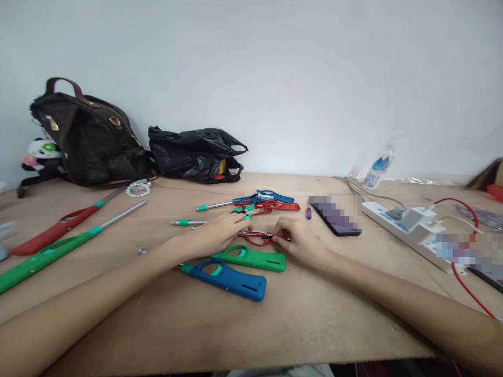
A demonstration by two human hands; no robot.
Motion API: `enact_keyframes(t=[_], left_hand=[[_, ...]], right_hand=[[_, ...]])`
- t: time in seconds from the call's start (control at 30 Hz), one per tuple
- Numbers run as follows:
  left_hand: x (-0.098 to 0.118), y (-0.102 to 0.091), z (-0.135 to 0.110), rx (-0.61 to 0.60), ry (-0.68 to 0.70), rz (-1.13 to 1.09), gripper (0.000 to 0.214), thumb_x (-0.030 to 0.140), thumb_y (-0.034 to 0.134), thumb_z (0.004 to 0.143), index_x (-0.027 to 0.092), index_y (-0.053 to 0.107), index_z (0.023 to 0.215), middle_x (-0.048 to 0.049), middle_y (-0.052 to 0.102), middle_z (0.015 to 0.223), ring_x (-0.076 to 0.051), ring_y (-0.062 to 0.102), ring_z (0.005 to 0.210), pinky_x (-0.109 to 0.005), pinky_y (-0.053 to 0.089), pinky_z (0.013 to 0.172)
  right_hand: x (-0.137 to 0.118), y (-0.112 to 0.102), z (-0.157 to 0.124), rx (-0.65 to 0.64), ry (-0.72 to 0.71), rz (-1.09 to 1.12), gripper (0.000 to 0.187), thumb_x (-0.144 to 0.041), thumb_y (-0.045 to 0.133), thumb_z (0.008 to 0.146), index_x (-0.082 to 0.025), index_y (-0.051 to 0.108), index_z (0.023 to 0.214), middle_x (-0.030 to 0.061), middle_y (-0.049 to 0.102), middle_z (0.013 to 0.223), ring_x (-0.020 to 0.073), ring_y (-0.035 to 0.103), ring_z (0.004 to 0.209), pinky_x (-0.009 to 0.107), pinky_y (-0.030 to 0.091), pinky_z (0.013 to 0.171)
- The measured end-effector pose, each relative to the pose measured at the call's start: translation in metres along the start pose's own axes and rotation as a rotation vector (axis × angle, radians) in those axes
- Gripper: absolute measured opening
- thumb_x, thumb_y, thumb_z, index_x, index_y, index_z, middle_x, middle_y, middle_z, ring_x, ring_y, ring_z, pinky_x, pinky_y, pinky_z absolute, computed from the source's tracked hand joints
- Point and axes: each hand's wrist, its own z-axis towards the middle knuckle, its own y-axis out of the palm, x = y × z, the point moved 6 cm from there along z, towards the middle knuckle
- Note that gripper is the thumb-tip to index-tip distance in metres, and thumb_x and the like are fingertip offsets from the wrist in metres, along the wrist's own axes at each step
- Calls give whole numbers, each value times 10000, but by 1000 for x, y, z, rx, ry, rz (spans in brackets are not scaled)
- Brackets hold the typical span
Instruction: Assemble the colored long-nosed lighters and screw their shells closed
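A plain pale wall (pixel 294 94) stands behind a brown table (pixel 322 324), where a red lighter (pixel 257 242) lies between the person's two hands, behind a green lighter (pixel 271 261) and a blue lighter (pixel 245 284). The right hand (pixel 298 238) has its fingertips drawn into a narrow pinch on the red lighter's right end; the left hand (pixel 222 230) bends its fingers over the left end, but its thumb is hidden and I cannot tell whether it holds anything. The red lighter looks open, with thin dark and pale pieces inside, so a tug from either hand could pull these out of line, and a loosened pinch could let a small part spring away. The green lighter lies so near both hands that a lowered wrist could nudge it into the blue one. Beyond the right hand, the screwdriver (pixel 308 212) could roll if a sleeveless arm brushed it. As for writing, the bottle (pixel 379 168) carries a label with blue drops and lettering too small to read; blocky blurring covers part of the phone (pixel 337 220), and no brand can be made out anywhere.
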Motion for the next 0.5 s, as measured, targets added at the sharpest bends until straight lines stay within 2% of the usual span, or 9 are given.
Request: enact_keyframes(t=[0.17, 0.37, 0.5], left_hand=[[3, -2, 1, -6, 15, 5, 330, 235, 361, 1001, 243, 638, 1180, -68, 565, 942, -187, 542, 824, -274, 444, 756], [1, 0, 0, 5, 32, 16, 307, 256, 384, 997, 215, 642, 1159, -83, 562, 976, -205, 543, 866, -280, 443, 765], [1, 1, 0, -5, 18, 8, 331, 254, 374, 1005, 271, 622, 1222, -72, 561, 947, -201, 541, 831, -287, 440, 763]], right_hand=[[0, 0, -1, 24, -24, 6, 112, -102, 590, 827, -174, 563, 745, -8, 581, 699, 123, 522, 611, 223, 373, 553], [1, 1, -2, 36, -37, 36, 108, -111, 577, 839, -177, 558, 756, -4, 583, 709, 130, 527, 628, 230, 379, 569], [1, 2, -2, 31, -23, 39, 98, -132, 570, 851, -179, 555, 767, -1, 583, 721, 134, 531, 638, 231, 379, 570]])
